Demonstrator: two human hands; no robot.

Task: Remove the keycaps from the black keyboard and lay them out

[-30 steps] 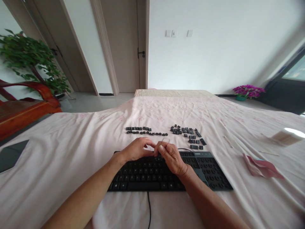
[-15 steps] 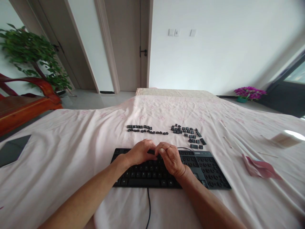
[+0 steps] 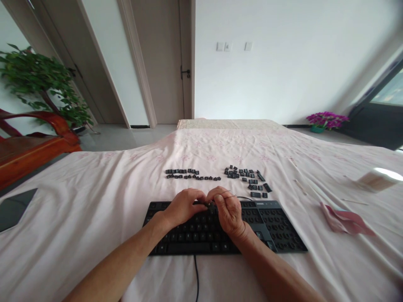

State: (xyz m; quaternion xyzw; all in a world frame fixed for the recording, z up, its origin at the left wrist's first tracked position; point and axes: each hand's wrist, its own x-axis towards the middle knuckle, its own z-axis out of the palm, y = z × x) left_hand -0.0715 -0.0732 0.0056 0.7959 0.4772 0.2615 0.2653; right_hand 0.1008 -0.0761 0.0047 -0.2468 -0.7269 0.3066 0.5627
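Observation:
A black keyboard (image 3: 197, 247) lies on the sheet in front of me, its right-hand sections stripped of keycaps and its lower left keys in place. Over its upper middle, my left hand (image 3: 185, 204) is closed in a pinch; what its fingertips hold, if anything, is hidden. My right hand (image 3: 229, 210) is closed beside it, fingertips close to the left ones. From its fist a thin pale stick, seemingly a cotton swab (image 3: 232, 194), pokes out to the right. Behind the keyboard lie rows of loose keycaps (image 3: 181, 171) and a scattered group of keycaps (image 3: 233, 173).
On the right lie a pink cloth (image 3: 348, 221), loose cotton swabs (image 3: 300, 187) and a round tub (image 3: 379, 179). A dark flat tablet-like thing (image 3: 17, 209) rests at far left. The keyboard cable (image 3: 197, 277) runs towards me over the wrinkled sheet (image 3: 126, 193).
The pale stick now shows beyond my right fist. Both hands stay over the keyboard with only slight shifts in their fingers. The camera view has tilted and moved a little.

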